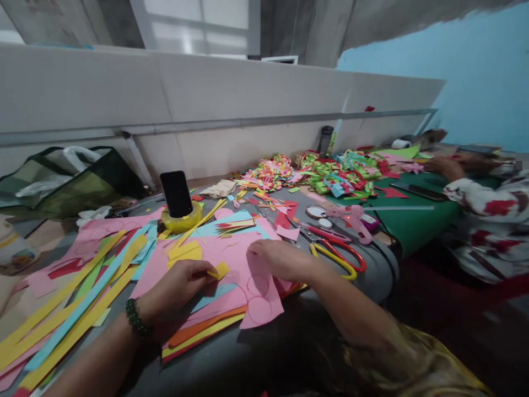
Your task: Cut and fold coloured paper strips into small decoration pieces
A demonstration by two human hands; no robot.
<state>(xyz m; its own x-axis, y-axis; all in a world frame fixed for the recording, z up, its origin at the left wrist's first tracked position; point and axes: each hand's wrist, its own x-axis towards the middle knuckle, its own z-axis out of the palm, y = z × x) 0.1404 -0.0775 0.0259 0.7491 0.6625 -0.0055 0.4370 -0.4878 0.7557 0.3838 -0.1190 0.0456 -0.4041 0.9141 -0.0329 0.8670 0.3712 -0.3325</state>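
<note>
My left hand [182,284], with a green bead bracelet at the wrist, pinches a small yellow piece [221,270] above a pink sheet [157,275]. To its right, my right hand [275,258] has its fingers pressed together over the pink paper; whether they hold anything is hidden. Red-outlined circles [259,310] are drawn on the pink sheet below my right hand. Larger yellow pieces [184,252] lie just beyond my left hand. Behind the hands sits a small stack of narrow strips [235,225].
Scissors [336,253] and a pink glue gun [355,220] lie at right. A phone [177,194] stands in a yellow tape roll [182,219]. Long strips [82,300] cover the left; colourful paper piles [343,173] lie behind. Another person's arm [471,193] rests at far right.
</note>
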